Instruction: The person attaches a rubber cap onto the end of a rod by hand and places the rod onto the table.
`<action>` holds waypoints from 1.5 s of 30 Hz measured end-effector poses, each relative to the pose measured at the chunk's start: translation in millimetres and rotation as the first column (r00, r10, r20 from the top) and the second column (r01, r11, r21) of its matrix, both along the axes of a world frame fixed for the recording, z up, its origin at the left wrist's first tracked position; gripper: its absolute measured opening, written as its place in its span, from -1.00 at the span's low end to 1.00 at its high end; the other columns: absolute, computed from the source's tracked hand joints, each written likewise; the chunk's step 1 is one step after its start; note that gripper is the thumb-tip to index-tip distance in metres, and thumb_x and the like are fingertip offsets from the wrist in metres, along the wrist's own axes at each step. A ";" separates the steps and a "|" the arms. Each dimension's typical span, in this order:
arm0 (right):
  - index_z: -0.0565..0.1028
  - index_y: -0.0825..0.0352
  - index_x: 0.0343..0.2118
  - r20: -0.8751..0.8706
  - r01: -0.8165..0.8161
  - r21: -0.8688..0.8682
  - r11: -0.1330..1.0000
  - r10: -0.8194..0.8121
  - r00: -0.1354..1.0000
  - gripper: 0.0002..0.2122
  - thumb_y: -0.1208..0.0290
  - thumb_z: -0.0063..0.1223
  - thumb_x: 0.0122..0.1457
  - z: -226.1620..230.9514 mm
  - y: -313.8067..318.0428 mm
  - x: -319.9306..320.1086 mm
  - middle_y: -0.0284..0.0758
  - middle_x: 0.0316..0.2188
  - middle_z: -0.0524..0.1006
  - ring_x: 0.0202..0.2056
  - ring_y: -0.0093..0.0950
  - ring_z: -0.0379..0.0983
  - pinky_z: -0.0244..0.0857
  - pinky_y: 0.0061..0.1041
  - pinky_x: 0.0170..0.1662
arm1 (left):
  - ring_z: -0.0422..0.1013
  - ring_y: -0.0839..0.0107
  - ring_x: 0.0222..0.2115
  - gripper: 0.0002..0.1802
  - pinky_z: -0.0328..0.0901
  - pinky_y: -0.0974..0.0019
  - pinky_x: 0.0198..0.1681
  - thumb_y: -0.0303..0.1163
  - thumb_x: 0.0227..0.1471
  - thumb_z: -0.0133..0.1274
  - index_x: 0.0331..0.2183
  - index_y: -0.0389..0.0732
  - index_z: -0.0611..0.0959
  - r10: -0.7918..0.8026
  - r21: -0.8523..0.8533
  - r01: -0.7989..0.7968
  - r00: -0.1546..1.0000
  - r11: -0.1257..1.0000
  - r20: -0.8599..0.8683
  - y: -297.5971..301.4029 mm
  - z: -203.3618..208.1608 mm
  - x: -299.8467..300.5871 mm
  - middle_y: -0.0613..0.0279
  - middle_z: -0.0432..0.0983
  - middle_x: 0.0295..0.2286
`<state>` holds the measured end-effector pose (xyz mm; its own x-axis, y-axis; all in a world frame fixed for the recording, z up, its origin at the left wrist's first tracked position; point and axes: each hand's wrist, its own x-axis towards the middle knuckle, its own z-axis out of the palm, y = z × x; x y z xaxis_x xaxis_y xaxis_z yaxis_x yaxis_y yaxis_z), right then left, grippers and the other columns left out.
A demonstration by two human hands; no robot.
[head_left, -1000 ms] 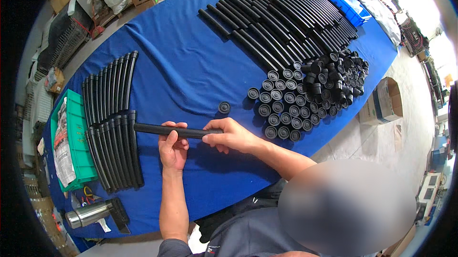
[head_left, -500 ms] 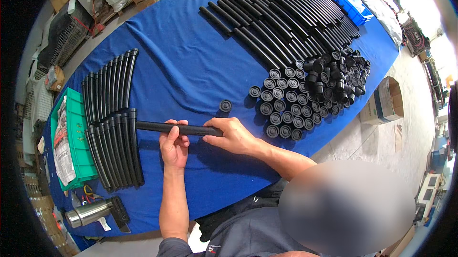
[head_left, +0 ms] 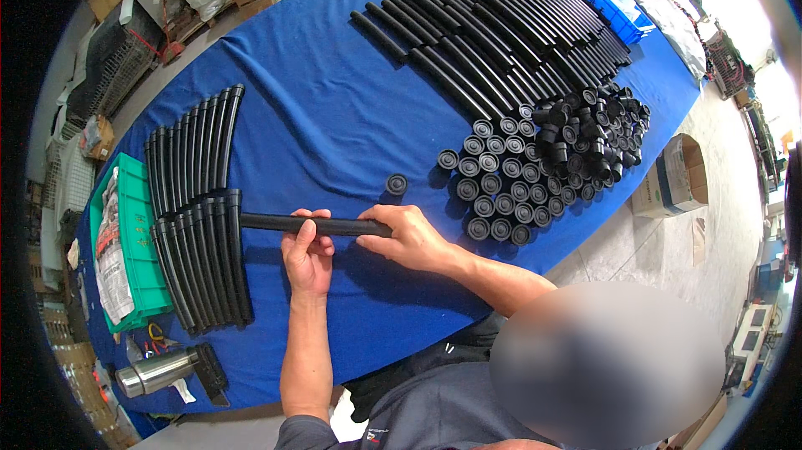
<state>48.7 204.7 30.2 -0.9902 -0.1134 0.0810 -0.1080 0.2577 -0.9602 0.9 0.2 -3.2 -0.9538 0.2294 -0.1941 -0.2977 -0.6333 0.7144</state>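
Observation:
A straight black tube (head_left: 276,222) lies level between my two hands, over the blue tablecloth. My left hand (head_left: 307,258) is closed round its middle, thumb on the near side. At the tube's right end, my right hand (head_left: 411,237) wraps over it and hides that tip. The left tip reaches the nearest of the capped black tubes (head_left: 200,262) laid side by side; whether they touch I cannot tell. A single round black cap (head_left: 396,184) rests beyond my right hand. Many more caps (head_left: 520,191) stand to the right, some in neat rows, others heaped.
Plain black tubes (head_left: 468,40) lie in rows at the far side, beside a blue crate (head_left: 610,3). At left are a green crate (head_left: 138,241) holding paper, a second row of capped tubes (head_left: 192,145), and a steel flask (head_left: 159,373). A cardboard box (head_left: 672,178) stands off the table at right.

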 end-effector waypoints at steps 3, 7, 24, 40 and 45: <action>0.51 0.44 -0.16 -0.067 -0.022 0.001 1.000 0.022 0.998 -0.72 0.38 0.19 0.12 -7.0 0.1 -1.1 -0.27 -0.61 0.53 -0.61 -0.51 0.49 0.33 -0.47 -0.52 | 0.46 0.53 -0.57 -0.79 0.39 0.53 -0.58 -0.42 0.13 0.11 -0.17 -0.17 0.53 -0.003 0.001 0.003 1.000 1.000 -0.002 0.0 -1.0 -0.3 0.05 0.57 -0.24; 0.52 0.43 -0.18 -0.148 -0.003 0.085 0.996 0.016 0.989 -0.73 0.40 0.21 0.08 -9.7 5.4 -7.0 -0.20 -0.53 0.55 -0.49 -0.47 0.52 0.37 -0.43 -0.41 | 0.47 0.51 -0.56 -0.80 0.39 0.50 -0.57 -0.41 0.14 0.09 -0.17 -0.18 0.53 -0.008 0.024 0.008 1.000 1.000 0.020 6.3 5.7 -3.7 0.05 0.57 -0.25; 0.52 0.43 -0.15 0.232 -0.022 -0.322 0.947 0.102 0.967 -0.71 0.34 0.17 0.14 -3.0 0.8 -3.8 -0.38 -0.60 0.52 -0.60 -0.64 0.46 0.37 -0.59 -0.54 | 0.48 0.44 -0.52 -0.74 0.43 0.45 -0.51 -0.49 0.08 0.08 -0.14 -0.17 0.48 -0.047 0.033 0.049 0.997 0.998 -0.055 -2.7 1.8 0.2 0.01 0.55 -0.21; 0.52 0.43 -0.11 0.255 -0.039 -0.245 0.969 0.103 0.961 -0.70 0.37 0.18 0.15 5.9 6.7 -3.4 -0.36 -0.57 0.52 -0.55 -0.61 0.47 0.36 -0.58 -0.47 | 0.50 0.40 -0.49 -0.73 0.46 0.42 -0.49 -0.50 0.08 0.11 -0.14 -0.20 0.50 -0.024 0.072 0.029 0.998 0.997 -0.063 -1.2 -2.1 1.1 -0.03 0.54 -0.20; 0.52 0.43 -0.10 0.265 -0.006 -0.285 0.959 0.085 0.960 -0.70 0.38 0.18 0.15 2.4 5.0 -3.4 -0.36 -0.57 0.52 -0.54 -0.61 0.47 0.37 -0.57 -0.46 | 0.51 0.40 -0.50 -0.73 0.47 0.43 -0.49 -0.50 0.08 0.11 -0.14 -0.20 0.50 -0.024 0.069 0.028 0.998 0.997 -0.064 0.1 -2.1 1.0 -0.03 0.54 -0.20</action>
<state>45.3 209.7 32.6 -0.9729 -0.1709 -0.1556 0.1619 -0.0231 -0.9865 1.9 0.3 -5.4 -0.9571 0.2654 -0.1159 -0.2703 -0.6751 0.6865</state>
